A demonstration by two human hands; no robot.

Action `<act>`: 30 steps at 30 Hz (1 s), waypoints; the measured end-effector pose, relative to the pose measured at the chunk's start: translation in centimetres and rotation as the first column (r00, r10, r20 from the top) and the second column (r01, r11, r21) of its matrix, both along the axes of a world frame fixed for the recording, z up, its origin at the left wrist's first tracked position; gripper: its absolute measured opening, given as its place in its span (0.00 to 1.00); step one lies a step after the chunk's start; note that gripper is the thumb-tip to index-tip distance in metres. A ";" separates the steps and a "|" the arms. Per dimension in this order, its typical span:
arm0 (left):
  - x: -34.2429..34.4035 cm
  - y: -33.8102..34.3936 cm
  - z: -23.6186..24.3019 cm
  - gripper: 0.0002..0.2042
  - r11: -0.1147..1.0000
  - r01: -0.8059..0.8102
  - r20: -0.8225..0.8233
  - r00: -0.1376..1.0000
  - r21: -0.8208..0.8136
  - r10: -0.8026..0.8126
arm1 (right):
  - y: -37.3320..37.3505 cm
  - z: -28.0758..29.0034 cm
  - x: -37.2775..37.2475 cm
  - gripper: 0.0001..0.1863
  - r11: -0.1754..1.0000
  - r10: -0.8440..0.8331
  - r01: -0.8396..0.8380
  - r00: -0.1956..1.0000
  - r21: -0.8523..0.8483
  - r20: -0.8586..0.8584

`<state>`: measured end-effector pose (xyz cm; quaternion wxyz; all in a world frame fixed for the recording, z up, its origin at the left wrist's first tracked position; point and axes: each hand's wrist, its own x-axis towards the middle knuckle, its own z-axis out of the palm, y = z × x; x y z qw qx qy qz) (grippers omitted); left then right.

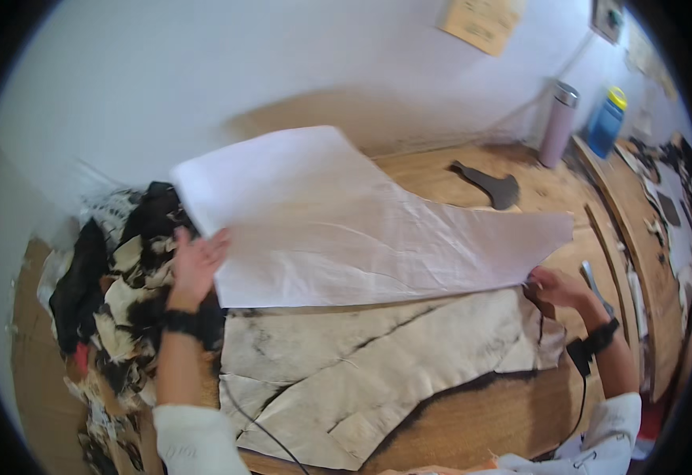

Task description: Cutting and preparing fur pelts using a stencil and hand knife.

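Note:
A large white paper pattern [306, 229] lies over the far part of the work surface, its left end raised toward the wall. My left hand [198, 261] is at the pattern's left edge with fingers stretched and spread. At the pattern's near right corner, my right hand [556, 286] has its fingers closed on the edge; the fingertips are partly hidden. Just nearer than the paper lies a cream hide panel [378, 348] with dark fur along its edges and dark seams across it. The pattern covers whatever part of the hide extends beneath it.
A dark, broad-bladed hand knife [492, 186] lies beyond the pattern on the wooden table [480, 412]. A pink flask [558, 127] and a blue bottle [607, 123] stand at the back right. Black and cream fur scraps [124, 309] are heaped at the left. Wooden strips [619, 206] run along the right.

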<state>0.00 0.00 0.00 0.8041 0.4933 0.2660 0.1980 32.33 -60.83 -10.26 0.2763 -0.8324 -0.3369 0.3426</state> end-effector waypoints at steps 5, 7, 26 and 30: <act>5.6 -1.5 -5.4 0.40 0.935 0.074 -0.276 0.961 0.348 0.027 | 6.6 4.3 -3.6 0.11 0.989 -0.144 0.138 0.977 0.045 0.158; 6.3 -0.4 -9.3 0.42 0.516 0.273 -0.356 0.932 0.812 0.066 | 7.9 3.8 -4.0 0.07 0.922 -0.342 0.329 0.939 0.203 0.032; 8.7 -19.4 5.0 0.26 0.349 0.081 -0.068 0.996 0.933 -0.049 | 7.4 4.6 -12.0 0.07 0.597 -0.277 0.667 0.692 0.445 -0.666; 9.2 -15.2 5.0 0.15 0.785 -0.243 0.304 0.950 0.570 0.074 | 10.4 6.6 -15.0 0.07 0.690 -0.201 0.600 0.697 0.405 -0.689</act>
